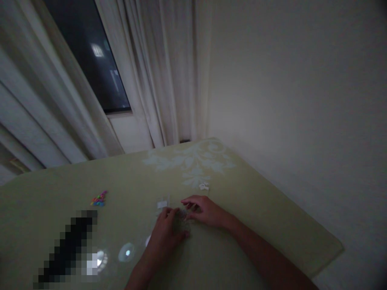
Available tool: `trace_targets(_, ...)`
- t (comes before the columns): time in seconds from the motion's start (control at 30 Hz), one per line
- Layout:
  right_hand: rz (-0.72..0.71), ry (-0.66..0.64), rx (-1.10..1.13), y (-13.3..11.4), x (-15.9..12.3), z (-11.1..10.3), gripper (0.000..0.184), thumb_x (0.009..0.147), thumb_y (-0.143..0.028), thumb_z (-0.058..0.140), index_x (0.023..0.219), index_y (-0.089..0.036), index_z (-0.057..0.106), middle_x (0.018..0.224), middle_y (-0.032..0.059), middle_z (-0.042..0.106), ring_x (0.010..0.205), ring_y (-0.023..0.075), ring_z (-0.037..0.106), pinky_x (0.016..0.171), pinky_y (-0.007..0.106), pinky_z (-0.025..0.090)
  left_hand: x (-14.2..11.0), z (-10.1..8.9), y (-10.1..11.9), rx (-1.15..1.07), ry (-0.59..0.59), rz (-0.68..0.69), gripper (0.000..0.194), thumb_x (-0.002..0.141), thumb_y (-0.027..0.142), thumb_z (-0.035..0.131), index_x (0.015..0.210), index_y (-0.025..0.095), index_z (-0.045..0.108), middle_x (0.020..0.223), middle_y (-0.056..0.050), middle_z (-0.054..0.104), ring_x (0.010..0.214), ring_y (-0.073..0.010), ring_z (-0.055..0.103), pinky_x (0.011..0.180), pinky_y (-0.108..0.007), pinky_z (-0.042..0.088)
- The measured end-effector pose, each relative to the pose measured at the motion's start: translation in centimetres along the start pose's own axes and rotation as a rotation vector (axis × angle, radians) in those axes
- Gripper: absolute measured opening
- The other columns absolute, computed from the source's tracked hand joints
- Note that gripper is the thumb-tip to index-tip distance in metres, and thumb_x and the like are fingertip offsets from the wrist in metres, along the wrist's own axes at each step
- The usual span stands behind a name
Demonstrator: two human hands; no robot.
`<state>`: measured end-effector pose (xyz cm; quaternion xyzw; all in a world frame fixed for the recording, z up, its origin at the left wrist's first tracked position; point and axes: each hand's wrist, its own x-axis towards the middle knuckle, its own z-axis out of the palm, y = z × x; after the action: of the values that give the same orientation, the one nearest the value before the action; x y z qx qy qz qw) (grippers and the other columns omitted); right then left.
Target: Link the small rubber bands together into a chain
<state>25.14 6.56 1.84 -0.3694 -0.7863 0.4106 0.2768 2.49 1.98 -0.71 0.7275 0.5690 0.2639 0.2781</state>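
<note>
A small see-through thing [183, 214], seemingly clear plastic, lies between my two hands; its kind is hard to make out in the dim light. My left hand [167, 230] curves around its near left side, thumb and fingers against it on the table. From the right, my right hand [206, 211] reaches to its other side. The forefinger and thumb of that hand stand apart, with the thumb tip close to the clear thing. Just beyond the left fingers lies a clear piece with a white label [162, 204].
Small white pieces [204, 186] lie past my right hand. A little heap of colourful bits [99, 199] sits at the left of the green tablecloth [130, 183]. A blurred-out dark shape [66, 249] lies nearer left. Curtains [169, 72] and a wall [296, 88] border the table.
</note>
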Motion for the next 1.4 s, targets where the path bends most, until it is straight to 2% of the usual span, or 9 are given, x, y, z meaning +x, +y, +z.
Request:
trace_targets(0.1, -0.024, -0.041, -0.174, -0.4, -0.3, -0.4, 0.068, 0.078, -0.038, 0.09, 0.138, -0.018, 0.065, 0.13, 0.0136, 0.066, 0.114, 0.0267, 0.064, 0.102, 0.039, 0.052, 0.2, 1.0, 0.2, 0.008, 0.061, 0.041, 0.042, 0.085, 0.036, 0.071, 0.122, 0.017, 0.069, 0.116, -0.014, 0.066, 0.108, -0.0317, 0.066, 0.096, -0.044, 0.053)
trace_targets(0.23, -0.026, -0.084, -0.286, -1.1, -0.2, 0.6, 0.031, 0.095, -0.023, 0.071, 0.126, -0.021, 0.071, 0.122, 0.0104, 0.064, 0.113, 0.0227, 0.063, 0.102, 0.033, 0.05, 0.5, 1.9, 0.5, 0.017, 0.087, 0.08, 0.028, 0.098, 0.03, 0.052, 0.114, 0.018, 0.071, 0.109, -0.013, 0.066, 0.104, -0.0298, 0.065, 0.093, -0.043, 0.052)
trace_targets(0.47, 0.049, 0.054, -0.496, -0.4, 0.9, 3.4, 0.015, 0.102, -0.018, 0.059, 0.106, -0.015, 0.074, 0.108, 0.011, 0.068, 0.101, 0.0227, 0.066, 0.093, 0.032, 0.052, 1.3, 2.6, 0.1, -0.003, 0.161, 0.1, 0.03, 0.097, 0.023, 0.043, 0.1, 0.02, 0.073, 0.099, -0.011, 0.069, 0.092, -0.0272, 0.067, 0.087, -0.043, 0.054)
trace_targets(0.77, 0.005, 0.225, -0.21, 0.9, 1.6, 3.3, 0.017, 0.093, -0.006, 0.064, 0.101, -0.017, 0.075, 0.098, 0.006, 0.075, 0.094, 0.0198, 0.069, 0.087, 0.029, 0.051, 1.2, 1.3, 0.4, -0.271, 0.187, 0.043, 0.027, 0.093, 0.03, 0.055, 0.11, 0.019, 0.073, 0.108, -0.011, 0.077, 0.1, -0.0288, 0.072, 0.091, -0.043, 0.056)
trace_targets(1.0, -0.044, 0.162, -0.006, -0.4, 0.9, 1.8, 0.021, 0.094, -0.022, 0.07, 0.114, -0.02, 0.076, 0.107, 0.007, 0.077, 0.097, 0.0207, 0.072, 0.089, 0.031, 0.053, 1.1, -1.1, 0.3, -0.456, 0.0, -0.02, 0.039, 0.085, 0.039, 0.067, 0.118, 0.019, 0.07, 0.118, -0.014, 0.077, 0.104, -0.0292, 0.074, 0.083, -0.04, 0.06)
trace_targets(1.1, -0.009, 0.075, -0.06, -0.2, 0.4, 0.7, 0.035, 0.089, -0.032, 0.078, 0.122, -0.021, 0.074, 0.116, 0.0089, 0.073, 0.098, 0.0216, 0.071, 0.091, 0.033, 0.054, 0.6, -1.9, -0.3, -0.303, -0.004, -0.039, 0.045, 0.08, 0.037, 0.069, 0.122, 0.02, 0.069, 0.125, -0.015, 0.073, 0.099, -0.0295, 0.073, 0.078, -0.04, 0.06)
trace_targets(1.2, 0.016, -0.014, -0.188, 0.2, -0.1, -0.1, 0.077, 0.072, -0.043, 0.092, 0.14, -0.021, 0.064, 0.135, 0.0132, 0.062, 0.122, 0.0296, 0.06, 0.108, 0.041, 0.047, 0.1, -2.0, -0.8, -0.127, -0.012, 0.006, 0.055, 0.071, 0.029, 0.075, 0.125, 0.02, 0.07, 0.127, -0.016, 0.071, 0.104, -0.0314, 0.07, 0.093, -0.046, 0.056)
trace_targets(1.27, 0.024, -0.05, -0.242, 0.1, -0.2, 0.0, 0.085, 0.068, -0.043, 0.094, 0.143, -0.021, 0.061, 0.137, 0.0134, 0.058, 0.13, 0.0311, 0.054, 0.114, 0.043, 0.042, 0.0, -1.6, -0.8, -0.059, -0.02, 0.037, 0.063, 0.065, 0.022, 0.078, 0.127, 0.02, 0.069, 0.128, -0.016, 0.07, 0.112, -0.0335, 0.067, 0.102, -0.048, 0.052)
trace_targets(1.4, 0.02, -0.067, -0.259, -0.7, 0.0, 1.5, 0.042, 0.091, -0.026, 0.077, 0.132, -0.023, 0.068, 0.123, 0.0084, 0.061, 0.115, 0.0233, 0.061, 0.104, 0.033, 0.049, 0.3, -0.2, 0.1, -0.104, -0.041, 0.039, 0.045, 0.079, 0.025, 0.068, 0.124, 0.019, 0.071, 0.118, -0.014, 0.07, 0.102, -0.029, 0.07, 0.092, -0.042, 0.056)
